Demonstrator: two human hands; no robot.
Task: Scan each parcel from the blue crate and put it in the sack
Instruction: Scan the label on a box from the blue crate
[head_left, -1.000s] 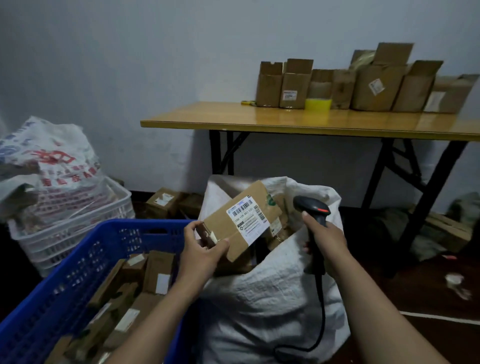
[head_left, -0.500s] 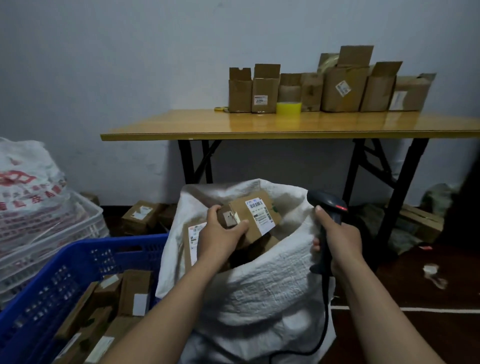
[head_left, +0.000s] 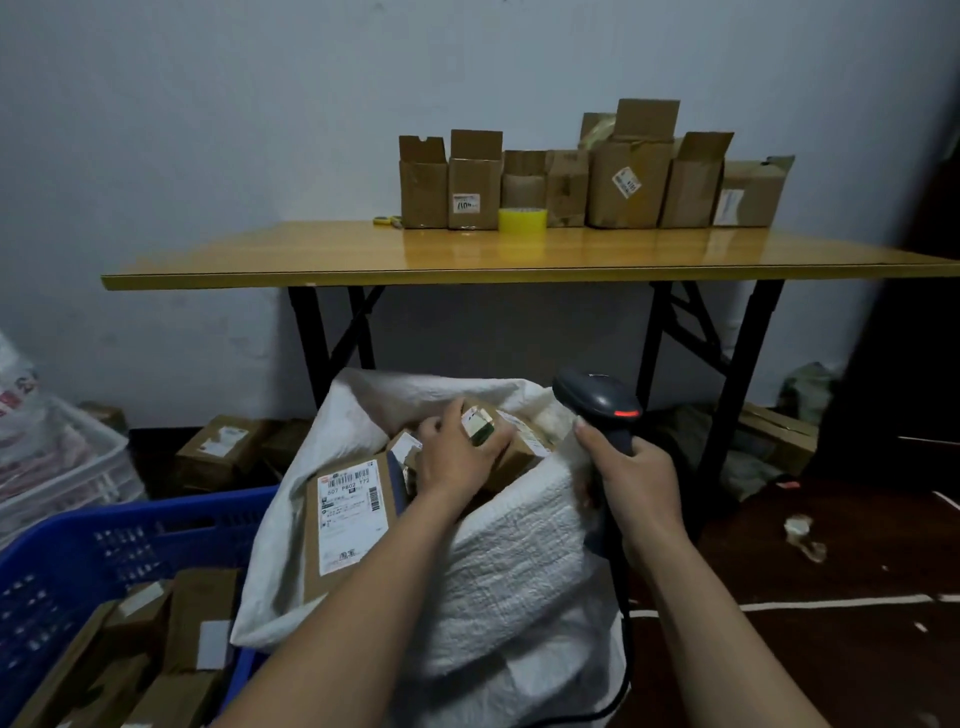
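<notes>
head view. cut off or unclear: the blue crate (head_left: 104, 540) runs out of the lower left corner, showing only its far wall and part of its inside; the brown parcels in the crate (head_left: 197, 618) lie in shadow, their labels unreadable. a white basket (head_left: 62, 467) is cropped at the left edge. the scanner (head_left: 597, 400) cable drops behind the sack (head_left: 519, 571) and out of the bottom. the right edge is dark and blurred.

surface and room: a yellow-topped table (head_left: 467, 260) on black folding legs stands against a pale wall. a row of open cardboard boxes (head_left: 628, 182) lines its far edge, toward the right; a yellow tape roll (head_left: 522, 220) stands just before them. more boxes on the floor (head_left: 218, 447) sit under the table's left end. the floor is dark.

hands: the left hand (head_left: 457, 462) reaches into the sack's open mouth, fingers curled over the top of a small brown parcel (head_left: 511, 447), which lies tilted among others near the sack's far rim. a larger labelled parcel (head_left: 348, 514) leans inside the sack's left wall. the right hand (head_left: 631, 483) is wrapped round the scanner's handle, just right of the sack, its red light showing.
</notes>
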